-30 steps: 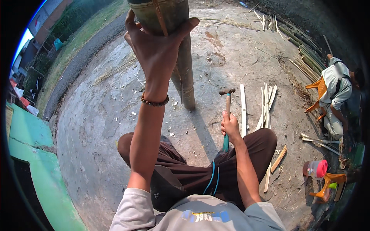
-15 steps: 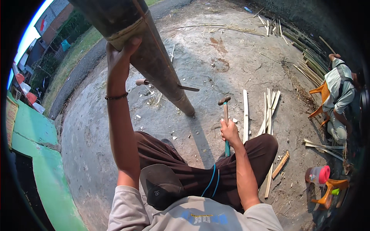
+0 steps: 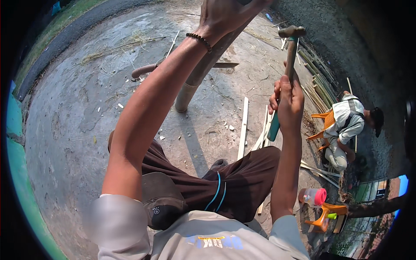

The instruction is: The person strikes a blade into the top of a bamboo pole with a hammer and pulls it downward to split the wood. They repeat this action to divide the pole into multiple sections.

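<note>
At the upper edge, my left hand (image 3: 227, 17) is closed on a thick bamboo pole (image 3: 203, 67), its fingers partly cut off by the picture's edge. The pole slants down to the concrete, where its lower end rests. A long knife (image 3: 227, 65) crosses the pole low down, its handle showing on the left and its blade tip on the right; whether it passes through or behind cannot be made out. My right hand (image 3: 288, 102) is wrapped around the handle of a hammer (image 3: 292, 32), raised head up to the right of the pole. The hammer's grip is green.
Pale split bamboo strips (image 3: 243, 128) lie by my right knee. At the right, another person (image 3: 349, 117) sits on an orange stool, near stacked bamboo poles (image 3: 323, 89). A pink-lidded container (image 3: 314, 196) stands beside an orange stool (image 3: 323, 216). A green wall (image 3: 19, 186) bounds the left.
My right hand has lifted the hammer up and to the right. My left hand has shifted right and up with the pole's top, so the pole now leans right. The view has turned rightward.
</note>
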`<action>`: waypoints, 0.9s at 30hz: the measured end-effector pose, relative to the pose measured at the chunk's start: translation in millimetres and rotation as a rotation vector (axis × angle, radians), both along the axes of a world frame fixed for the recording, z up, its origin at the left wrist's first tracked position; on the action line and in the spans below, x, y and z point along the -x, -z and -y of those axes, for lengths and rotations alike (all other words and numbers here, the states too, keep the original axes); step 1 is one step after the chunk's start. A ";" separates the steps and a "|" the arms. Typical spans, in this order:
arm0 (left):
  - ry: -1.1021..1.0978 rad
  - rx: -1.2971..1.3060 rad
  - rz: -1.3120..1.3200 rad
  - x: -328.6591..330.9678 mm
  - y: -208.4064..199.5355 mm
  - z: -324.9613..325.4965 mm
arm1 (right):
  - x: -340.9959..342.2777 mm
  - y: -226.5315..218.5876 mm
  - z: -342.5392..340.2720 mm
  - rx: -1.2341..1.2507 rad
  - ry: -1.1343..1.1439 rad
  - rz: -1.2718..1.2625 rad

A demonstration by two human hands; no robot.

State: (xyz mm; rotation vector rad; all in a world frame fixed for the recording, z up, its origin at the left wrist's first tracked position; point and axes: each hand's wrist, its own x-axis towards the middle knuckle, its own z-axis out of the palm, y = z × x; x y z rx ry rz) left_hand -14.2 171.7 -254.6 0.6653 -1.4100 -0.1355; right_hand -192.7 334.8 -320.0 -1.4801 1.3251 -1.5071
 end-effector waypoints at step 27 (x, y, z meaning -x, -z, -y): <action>0.052 -0.080 0.041 -3.5 -8.3 -5.7 | -22.4 116.0 57.1 -0.132 0.040 -0.810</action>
